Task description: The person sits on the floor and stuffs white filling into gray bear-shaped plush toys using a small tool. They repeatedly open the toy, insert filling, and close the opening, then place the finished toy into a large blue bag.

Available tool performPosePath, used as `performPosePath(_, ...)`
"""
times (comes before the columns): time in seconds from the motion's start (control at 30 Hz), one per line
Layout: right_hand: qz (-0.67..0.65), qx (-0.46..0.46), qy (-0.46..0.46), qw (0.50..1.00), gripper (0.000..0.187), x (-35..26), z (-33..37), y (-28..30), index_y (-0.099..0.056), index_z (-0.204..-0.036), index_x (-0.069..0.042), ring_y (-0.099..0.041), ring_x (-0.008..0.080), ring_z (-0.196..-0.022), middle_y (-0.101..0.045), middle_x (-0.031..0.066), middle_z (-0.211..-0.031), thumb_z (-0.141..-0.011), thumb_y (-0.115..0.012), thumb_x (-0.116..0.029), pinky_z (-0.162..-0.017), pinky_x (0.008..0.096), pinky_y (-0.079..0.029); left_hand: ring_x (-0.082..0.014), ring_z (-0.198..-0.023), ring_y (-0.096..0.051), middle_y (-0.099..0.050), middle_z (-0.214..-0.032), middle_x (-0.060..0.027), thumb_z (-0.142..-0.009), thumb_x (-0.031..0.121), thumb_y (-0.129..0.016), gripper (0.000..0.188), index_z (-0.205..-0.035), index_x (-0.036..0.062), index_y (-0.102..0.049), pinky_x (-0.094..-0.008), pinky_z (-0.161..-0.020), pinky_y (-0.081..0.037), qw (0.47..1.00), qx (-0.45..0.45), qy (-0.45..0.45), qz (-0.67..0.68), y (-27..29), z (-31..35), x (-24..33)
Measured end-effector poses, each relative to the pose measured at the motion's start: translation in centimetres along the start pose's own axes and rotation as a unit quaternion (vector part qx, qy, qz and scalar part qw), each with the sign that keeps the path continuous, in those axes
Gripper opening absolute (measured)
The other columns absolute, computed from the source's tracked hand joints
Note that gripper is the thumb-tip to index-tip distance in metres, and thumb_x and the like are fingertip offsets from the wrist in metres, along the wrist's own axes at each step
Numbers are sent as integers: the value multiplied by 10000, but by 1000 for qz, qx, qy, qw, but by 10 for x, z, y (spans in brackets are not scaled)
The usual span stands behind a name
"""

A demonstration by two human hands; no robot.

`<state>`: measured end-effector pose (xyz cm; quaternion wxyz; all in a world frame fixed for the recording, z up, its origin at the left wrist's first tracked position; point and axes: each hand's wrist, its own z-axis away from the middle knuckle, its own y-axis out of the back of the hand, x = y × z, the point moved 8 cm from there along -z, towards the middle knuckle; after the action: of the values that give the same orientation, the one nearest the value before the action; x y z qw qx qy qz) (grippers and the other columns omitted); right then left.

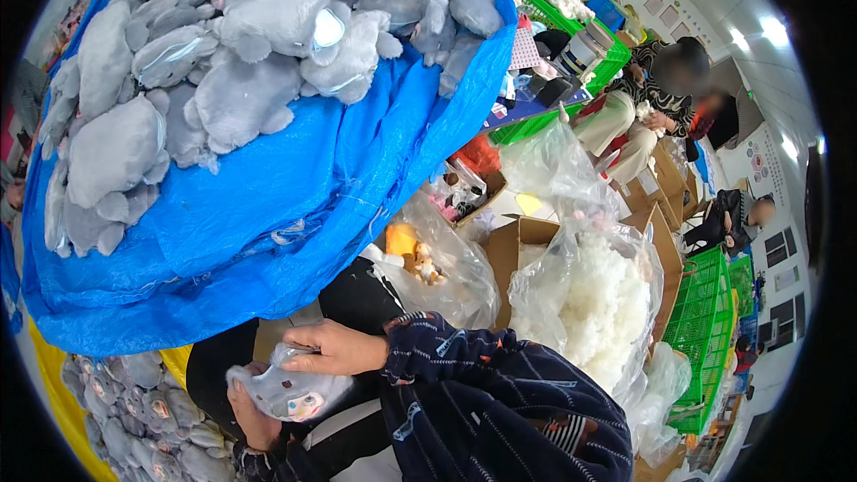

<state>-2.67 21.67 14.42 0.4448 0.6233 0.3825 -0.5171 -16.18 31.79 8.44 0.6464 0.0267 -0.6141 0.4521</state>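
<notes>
Over my lap I hold a small grey plush toy (299, 393) with a painted doll-like face toward its lower side. My left hand (257, 419) is closed round its left end, with some fingers hidden behind the fur. My right hand (335, 348) grips the upper edge, thumb and fingers pressed on the fabric. A small dark spot or hole shows in the fur between the hands; which of the two I cannot tell. Right beyond my hands, a big blue tarp sack (259, 223) bears a heap of grey plush toys (250, 94), several with light-blue edged openings.
At lower left, more grey plush toys (143, 411) fill a yellow-edged sack. A clear bag of white stuffing (598, 303) stands in a cardboard box to my right. Green crates (701, 321) are beyond it. Another person (647, 107) sits at far right, handling white material.
</notes>
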Motion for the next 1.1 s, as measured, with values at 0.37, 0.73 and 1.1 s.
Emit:
performPosePath(0.37, -79, 56, -33, 995, 259, 14, -4, 9, -570, -981, -2, -533, 101, -792, -592, 59, -861, -871, -604, -234, -707, 281, -456, -223, -1084, -506, -535, -1131, -126, -784, 225, -660, 479, -1164, 3, -471, -358, -941, -397, 969, -45, -89, -226, -4, -2, 30)
performPosePath(0.73, 40, 154, -105, 982, 288, 23, 8, 42, -568, -1067, 23, -528, 61, -786, -608, 22, -932, -839, -626, -143, -708, 211, -434, -100, -887, -581, -627, -996, -54, -807, 57, -644, 313, -1100, -26, -567, -242, -780, -473, 988, -85, 46, -124, 12, 18, -26)
performPosePath(1.1, -45, 104, -176, 978, 210, 47, 25, 25, -598, -960, 17, -514, 49, -753, -592, -10, -804, -844, -641, -152, -686, 206, -426, -123, -971, -562, -610, -1068, -51, -835, 93, -621, 346, -1156, -9, -543, -260, -867, -435, 993, -64, 75, -68, 32, 13, -42)
